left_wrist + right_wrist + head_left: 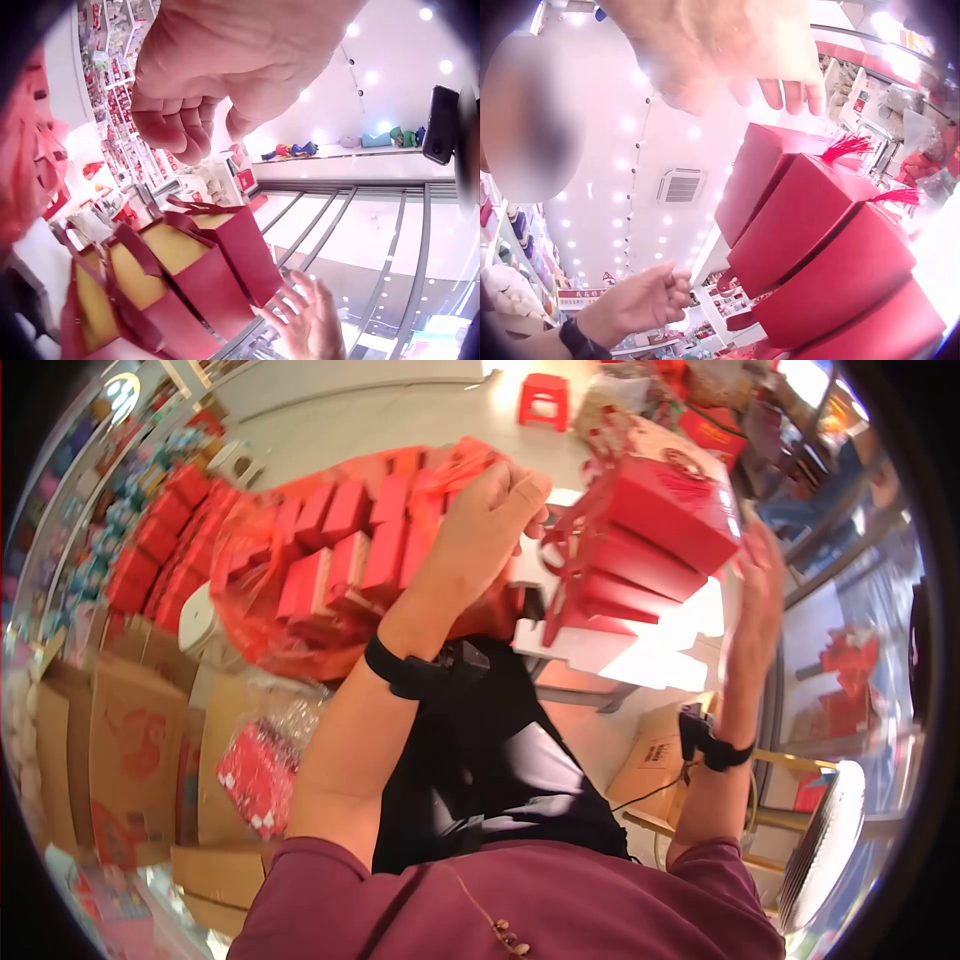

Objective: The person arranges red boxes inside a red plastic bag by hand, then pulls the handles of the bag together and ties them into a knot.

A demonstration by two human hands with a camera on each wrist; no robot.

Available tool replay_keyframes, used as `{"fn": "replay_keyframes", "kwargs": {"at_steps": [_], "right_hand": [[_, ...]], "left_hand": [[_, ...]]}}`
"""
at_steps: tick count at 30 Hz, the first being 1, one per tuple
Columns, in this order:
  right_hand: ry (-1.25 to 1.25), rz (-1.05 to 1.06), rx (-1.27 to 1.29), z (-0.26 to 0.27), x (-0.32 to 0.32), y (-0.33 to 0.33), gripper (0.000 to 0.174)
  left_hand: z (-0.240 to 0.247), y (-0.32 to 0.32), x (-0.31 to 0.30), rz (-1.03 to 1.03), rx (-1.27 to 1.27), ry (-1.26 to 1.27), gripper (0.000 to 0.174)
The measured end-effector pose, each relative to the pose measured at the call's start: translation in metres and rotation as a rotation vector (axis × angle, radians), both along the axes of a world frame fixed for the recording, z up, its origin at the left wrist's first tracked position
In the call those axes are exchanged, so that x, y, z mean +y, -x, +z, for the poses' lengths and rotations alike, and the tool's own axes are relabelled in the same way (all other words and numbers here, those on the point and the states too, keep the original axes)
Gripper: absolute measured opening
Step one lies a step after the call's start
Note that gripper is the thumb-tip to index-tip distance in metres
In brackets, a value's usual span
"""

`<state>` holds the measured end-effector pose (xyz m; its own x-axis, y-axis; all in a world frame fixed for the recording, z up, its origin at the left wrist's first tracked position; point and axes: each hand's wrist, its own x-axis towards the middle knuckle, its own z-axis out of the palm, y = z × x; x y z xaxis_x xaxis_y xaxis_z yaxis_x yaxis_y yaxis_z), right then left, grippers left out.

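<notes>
Several red gift bags (655,525) stand in a tight row on a white table (665,660). Their ribbon handles and yellow insides show in the left wrist view (217,292), and red tassels hang on the bags (817,232) in the right wrist view. My left hand (490,525) is raised just left of the handles, its fingers (172,124) loosely bent around nothing. On the other side, my right hand (757,595) is beside the row's right end with extended fingers; its fingertips look close to the end bag, contact unclear.
An orange-red plastic sheet (250,630) with many red boxes (345,510) lies to the left. Cardboard boxes (135,750) stand at lower left, a red stool (543,400) at the back, and a fan (830,840) at lower right.
</notes>
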<state>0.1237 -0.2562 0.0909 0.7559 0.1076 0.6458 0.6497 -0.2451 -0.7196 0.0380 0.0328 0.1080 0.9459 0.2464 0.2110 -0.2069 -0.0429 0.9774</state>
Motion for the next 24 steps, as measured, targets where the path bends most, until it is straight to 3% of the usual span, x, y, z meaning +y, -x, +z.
{"fn": "replay_keyframes", "kwargs": {"at_steps": [4, 6, 7, 9, 12, 13, 18, 21, 24], "right_hand": [[-0.158, 0.09, -0.129, 0.011, 0.014, 0.038, 0.052], [-0.162, 0.227, -0.035, 0.003, 0.027, 0.056, 0.048], [-0.113, 0.324, 0.029, 0.0, 0.037, 0.063, 0.046], [-0.04, 0.475, 0.167, -0.011, 0.065, 0.078, 0.042], [0.072, 0.691, 0.319, -0.029, 0.109, 0.097, 0.034], [0.104, 0.726, 0.374, -0.031, 0.123, 0.103, 0.033], [0.177, 0.879, 0.494, -0.047, 0.189, 0.113, 0.029], [0.249, 0.882, 0.357, -0.04, 0.224, 0.121, 0.028], [0.332, 0.849, 0.114, -0.036, 0.256, 0.125, 0.03]], "left_hand": [[-0.054, 0.078, 0.064, 0.459, -0.067, -0.097, 0.024], [-0.084, 0.122, 0.114, 0.705, -0.067, -0.3, 0.018], [-0.099, 0.144, 0.137, 0.792, 0.018, -0.193, 0.018], [-0.14, 0.184, 0.196, 0.968, 0.034, -0.315, 0.024], [-0.172, 0.224, 0.243, 1.029, 0.224, -0.308, 0.029], [-0.179, 0.23, 0.25, 0.99, 0.253, -0.231, 0.042], [-0.202, 0.219, 0.261, 0.889, 0.271, -0.153, 0.064], [-0.204, 0.2, 0.249, 0.822, 0.231, -0.182, 0.063], [-0.204, 0.181, 0.224, 0.797, 0.193, -0.435, 0.06]]}}
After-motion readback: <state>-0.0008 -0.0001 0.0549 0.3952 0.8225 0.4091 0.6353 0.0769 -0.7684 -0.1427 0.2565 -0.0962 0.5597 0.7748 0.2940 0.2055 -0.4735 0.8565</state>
